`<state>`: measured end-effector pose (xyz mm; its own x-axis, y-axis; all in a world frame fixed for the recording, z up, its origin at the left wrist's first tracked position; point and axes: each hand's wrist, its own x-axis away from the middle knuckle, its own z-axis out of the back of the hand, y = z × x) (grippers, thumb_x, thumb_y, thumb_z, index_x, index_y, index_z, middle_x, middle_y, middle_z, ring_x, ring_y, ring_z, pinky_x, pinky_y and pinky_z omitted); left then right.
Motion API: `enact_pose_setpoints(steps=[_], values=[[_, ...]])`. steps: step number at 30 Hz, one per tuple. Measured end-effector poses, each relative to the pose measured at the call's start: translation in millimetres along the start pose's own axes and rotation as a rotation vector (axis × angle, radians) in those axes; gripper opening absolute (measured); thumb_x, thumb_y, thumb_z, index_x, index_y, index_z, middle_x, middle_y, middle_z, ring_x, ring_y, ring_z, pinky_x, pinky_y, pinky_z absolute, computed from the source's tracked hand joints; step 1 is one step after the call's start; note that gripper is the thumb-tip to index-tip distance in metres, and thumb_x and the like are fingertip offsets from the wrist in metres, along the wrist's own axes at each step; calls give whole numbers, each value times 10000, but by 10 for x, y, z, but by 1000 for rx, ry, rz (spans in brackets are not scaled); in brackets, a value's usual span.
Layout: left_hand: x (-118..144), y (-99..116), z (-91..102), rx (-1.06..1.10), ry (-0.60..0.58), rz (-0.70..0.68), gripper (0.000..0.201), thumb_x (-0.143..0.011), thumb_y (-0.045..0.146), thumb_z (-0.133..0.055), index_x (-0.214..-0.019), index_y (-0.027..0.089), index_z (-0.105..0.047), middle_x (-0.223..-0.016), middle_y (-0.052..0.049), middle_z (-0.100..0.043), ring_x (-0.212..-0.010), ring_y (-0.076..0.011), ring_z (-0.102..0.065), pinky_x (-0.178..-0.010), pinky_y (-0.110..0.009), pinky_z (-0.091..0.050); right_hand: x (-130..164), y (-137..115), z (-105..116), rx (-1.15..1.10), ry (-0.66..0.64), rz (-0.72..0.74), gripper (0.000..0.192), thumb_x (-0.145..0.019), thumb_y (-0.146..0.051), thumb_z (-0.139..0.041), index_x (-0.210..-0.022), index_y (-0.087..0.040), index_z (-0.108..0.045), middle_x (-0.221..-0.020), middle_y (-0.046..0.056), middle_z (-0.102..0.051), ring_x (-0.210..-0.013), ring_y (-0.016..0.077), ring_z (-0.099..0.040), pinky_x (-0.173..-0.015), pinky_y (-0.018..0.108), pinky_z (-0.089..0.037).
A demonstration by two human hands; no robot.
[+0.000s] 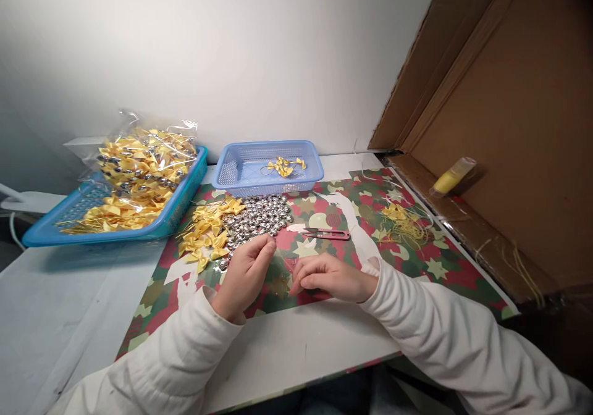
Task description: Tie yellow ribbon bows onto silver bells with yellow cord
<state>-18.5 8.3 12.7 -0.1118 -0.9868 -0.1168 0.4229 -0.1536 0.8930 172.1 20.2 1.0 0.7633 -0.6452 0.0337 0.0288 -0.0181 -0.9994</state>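
Observation:
My left hand [248,274] is closed in a pinch above the patterned sheet [266,304]; a faint thin strand seems to come from its fingertips, too fine to name. To its right, my right hand [330,276] has its fingers curled down and pressed together, and what they hold, if anything, is hidden. Just beyond my left hand lies a heap of small silver bells [259,216]. Yellow ribbon bows [204,226] with thin stems are piled left of the bells. Thread snips [327,234] with a reddish handle rest beyond my right hand.
A blue basket [266,188] at the back holds a few yellow bows. On the left, a larger blue basket [162,225] carries loose bows and a filled clear bag [143,155]. Yellow cord [407,230] lies tangled at right. A yellow-filled tube [451,177] sits by the cardboard wall [504,112].

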Motion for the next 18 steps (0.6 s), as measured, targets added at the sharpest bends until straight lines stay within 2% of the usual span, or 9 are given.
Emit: enact_pose_setpoints(steps=[5,13,18], values=[[2,-7,0,10,2,-5,342,-883,374,-359,-585,213,-312,-573,51,-286,-538,-117,-285,-516,-263,-250,2,-19,-4,20,-12,1,216,-776,-169,-505,-753,-148,-719,-797,34,-565,-806,150,-526,-816,307,-420],[2,13,-9,68,-53,-48,325,-883,351,-380,-594,207,-341,-579,49,-306,-539,-114,-290,-513,-258,-253,-10,-8,-5,0,-11,-49,291,-677,-102,-427,-735,-155,-708,-843,40,-600,-835,151,-532,-787,283,-446],[13,14,-11,62,-58,-74,327,-885,345,-373,-591,206,-341,-575,49,-310,-536,-113,-292,-511,-256,-256,-1,-28,-12,36,-7,-9,218,-781,-185,-488,-761,-148,-702,-833,40,-617,-843,153,-547,-844,305,-434]])
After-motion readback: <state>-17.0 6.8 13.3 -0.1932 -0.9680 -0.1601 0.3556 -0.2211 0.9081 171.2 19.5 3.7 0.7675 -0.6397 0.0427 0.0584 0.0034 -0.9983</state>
